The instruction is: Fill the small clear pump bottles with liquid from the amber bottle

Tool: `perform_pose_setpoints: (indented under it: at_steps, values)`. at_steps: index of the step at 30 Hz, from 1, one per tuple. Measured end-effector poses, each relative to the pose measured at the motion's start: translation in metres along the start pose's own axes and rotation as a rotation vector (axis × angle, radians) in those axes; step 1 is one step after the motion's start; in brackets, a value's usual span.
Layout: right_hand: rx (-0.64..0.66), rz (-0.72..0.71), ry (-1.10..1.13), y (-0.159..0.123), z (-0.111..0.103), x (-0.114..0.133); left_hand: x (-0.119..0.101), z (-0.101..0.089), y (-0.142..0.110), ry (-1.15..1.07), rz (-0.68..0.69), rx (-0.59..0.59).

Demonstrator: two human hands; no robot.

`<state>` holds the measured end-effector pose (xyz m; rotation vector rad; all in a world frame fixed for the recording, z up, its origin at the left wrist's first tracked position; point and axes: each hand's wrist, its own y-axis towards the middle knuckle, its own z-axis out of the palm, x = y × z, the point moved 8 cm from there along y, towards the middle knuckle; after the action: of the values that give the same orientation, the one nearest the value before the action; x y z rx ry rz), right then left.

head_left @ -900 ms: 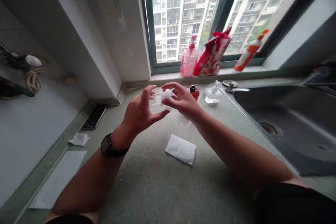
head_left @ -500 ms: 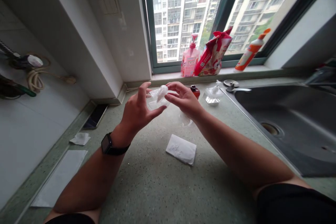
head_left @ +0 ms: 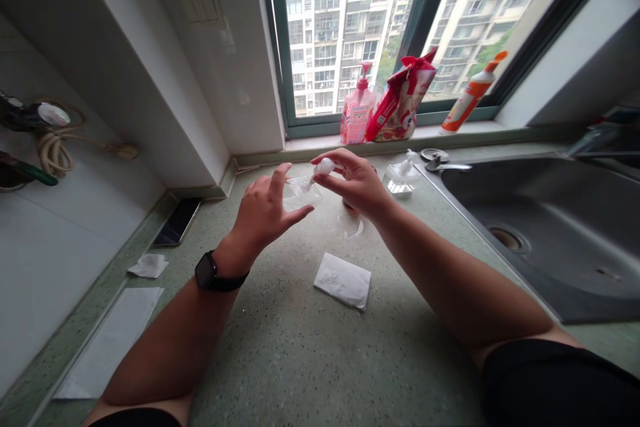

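My left hand [head_left: 260,210] is wrapped round a clear, tilted bottle [head_left: 301,196], thumb below and index finger above. My right hand [head_left: 359,181] pinches a white pump top [head_left: 325,166] at the bottle's mouth. The pump top sits just off the neck, its lower part pointing toward the opening; whether its tube is still inside I cannot tell. Behind my right wrist a reddish-brown bottle [head_left: 351,207] is mostly hidden. Below that wrist lies a clear, shiny patch or thin object [head_left: 351,225]. Nearer me is a folded white tissue [head_left: 343,281].
Beside the sink [head_left: 530,213] stands another clear pump bottle [head_left: 401,181]. The sill holds a pink pump bottle [head_left: 357,113], a red bag [head_left: 404,101] and an orange-white bottle [head_left: 469,100]. A phone [head_left: 177,221], crumpled paper [head_left: 149,265] and white sheet [head_left: 111,343] lie left.
My right hand has drawn the white pump top up and right, away from the bottle's neck. My left hand keeps hold of the bottle. The view has shifted slightly.
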<state>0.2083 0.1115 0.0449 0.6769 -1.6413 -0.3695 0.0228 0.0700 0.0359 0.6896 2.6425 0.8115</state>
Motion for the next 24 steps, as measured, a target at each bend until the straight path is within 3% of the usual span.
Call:
perform_pose_setpoints:
  at_steps: [3,8,13,17,19,24]
  values:
    - [0.039,-0.042,-0.155,0.004,-0.012,0.011,0.003,0.000,0.000,0.020,0.002,0.011]
    - [0.152,-0.163,-0.641,0.001,-0.028,0.034,0.003,-0.003,0.001,0.069,0.005,0.021]
    - [0.214,-0.143,-0.936,-0.006,-0.045,0.042,0.003,-0.002,0.002,0.083,-0.019,0.042]
    - [0.216,-0.056,-1.022,-0.022,-0.074,0.031,0.007,0.004,0.003,0.022,0.001,0.010]
    - [0.149,-0.022,-0.978,-0.035,-0.099,0.022,0.011,0.012,0.003,-0.016,0.004,0.001]
    - [0.018,0.172,-0.792,-0.074,-0.160,-0.035,0.025,0.052,-0.003,-0.120,-0.062,0.117]
